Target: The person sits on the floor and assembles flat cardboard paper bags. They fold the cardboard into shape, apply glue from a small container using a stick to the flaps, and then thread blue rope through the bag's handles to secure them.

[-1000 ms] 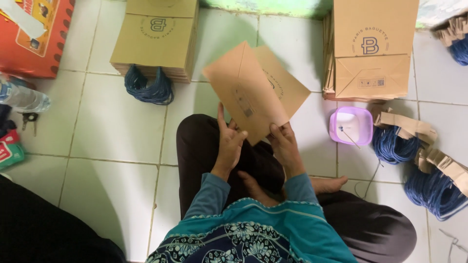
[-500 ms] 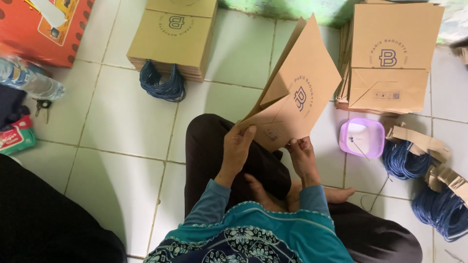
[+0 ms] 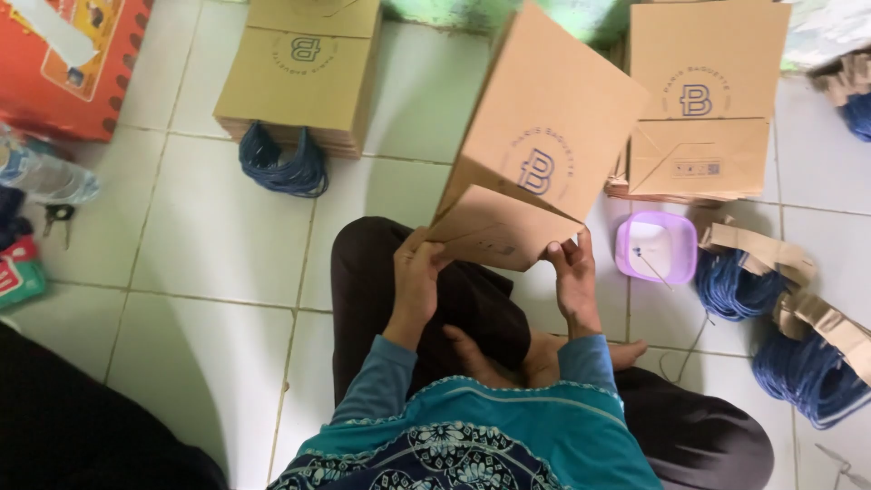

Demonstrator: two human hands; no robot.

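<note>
Both hands grip the folded base of a brown paper bag (image 3: 535,163), left hand (image 3: 419,272) and right hand (image 3: 572,272) pinching opposite corners to keep it raised above the lap, between flat bag stacks (image 3: 304,77) on the tiled floor (image 3: 218,236).

**Around the tiled floor**

Far left, a stack of flat brown paper bags (image 3: 304,77) with a blue cord bundle (image 3: 277,163) before it. Far right, another bag stack (image 3: 703,104). Right, a lilac plastic tub (image 3: 655,249) and blue cord bundles (image 3: 739,286). Left edge: an orange carton (image 3: 63,59), a plastic bottle (image 3: 45,177).
</note>
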